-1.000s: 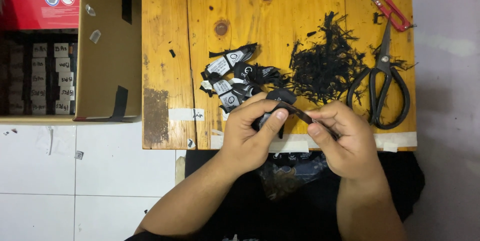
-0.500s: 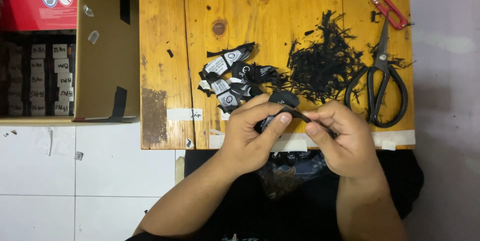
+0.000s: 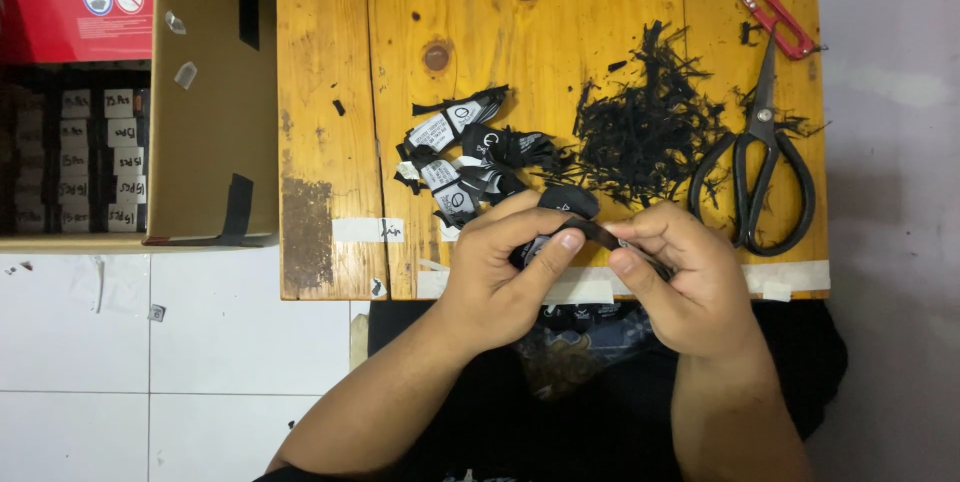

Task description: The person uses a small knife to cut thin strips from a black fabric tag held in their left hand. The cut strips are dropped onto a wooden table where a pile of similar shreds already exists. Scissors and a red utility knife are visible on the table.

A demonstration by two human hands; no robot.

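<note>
**Both hands pinching a black strip at the worktop's near edge**

My left hand [image 3: 500,267] has its fingers [image 3: 560,247] closed on a small black strip [image 3: 590,232], thumb pressed against its underside. My right hand [image 3: 690,282] meets it from the other side, its fingers [image 3: 625,262] clamped on the same strip, so the piece is stretched between the two hands just above the near edge of the wooden worktop [image 3: 340,92].

Just beyond my left hand lies a pile of black labels [image 3: 470,157] with white printed patches. To the right of it sits a heap of black trimmings [image 3: 645,127]. Further right lie big black scissors [image 3: 755,157], and past them, near the far corner, small red snips [image 3: 765,7]. Off the worktop's left side stands a cardboard box [image 3: 205,92] with rows of packed bundles [image 3: 95,157] inside.
</note>
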